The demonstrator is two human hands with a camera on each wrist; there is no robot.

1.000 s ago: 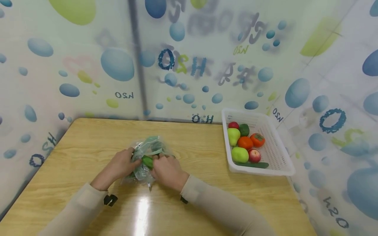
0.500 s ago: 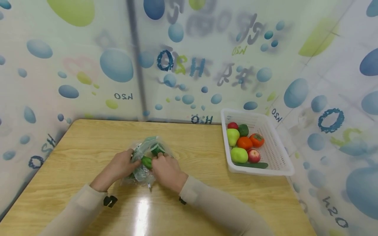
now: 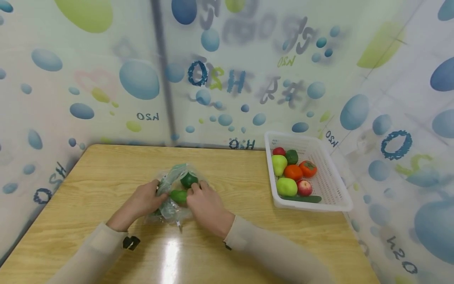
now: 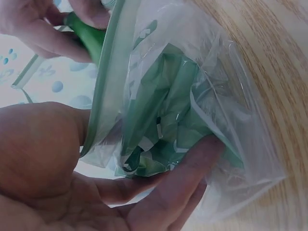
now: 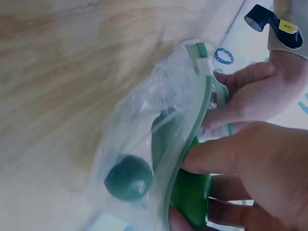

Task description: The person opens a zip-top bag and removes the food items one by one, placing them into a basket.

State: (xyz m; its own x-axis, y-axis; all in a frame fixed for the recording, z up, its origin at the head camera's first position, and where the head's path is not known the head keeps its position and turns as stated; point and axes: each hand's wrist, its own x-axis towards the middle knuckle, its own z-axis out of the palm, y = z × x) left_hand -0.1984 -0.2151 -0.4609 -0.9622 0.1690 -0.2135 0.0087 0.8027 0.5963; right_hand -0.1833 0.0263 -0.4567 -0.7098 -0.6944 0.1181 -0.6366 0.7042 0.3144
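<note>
A clear zip bag [image 4: 219, 62] with a green-edged mouth lies on the table. My left hand [image 3: 144, 202] holds it, thumb at the mouth and fingers along its side. At the mouth is a glossy green pepper [image 3: 178, 197], held by my right hand [image 3: 210, 209]; the right wrist view shows the thumb on the bag's edge and fingers around the pepper [image 5: 190, 197]. A round dark green item [image 5: 129, 178] sits inside the bag, with another dark green shape [image 5: 163, 134] beside it. Crumpled green-tinted film [image 4: 163, 106] shows through the bag near my left fingers.
A white plastic basket [image 3: 337, 185] stands at the table's right back. It holds a pear [image 3: 279, 165], a green apple [image 3: 286, 187], a red apple [image 3: 304, 188], tomato-like fruit [image 3: 293, 172] and a cucumber [image 3: 301, 199]. Patterned walls border the wooden table [image 3: 117, 165].
My right hand has shifted slightly right and down, baring more of the pepper and the round dark green item. My left hand stays nearly in place on the bag.
</note>
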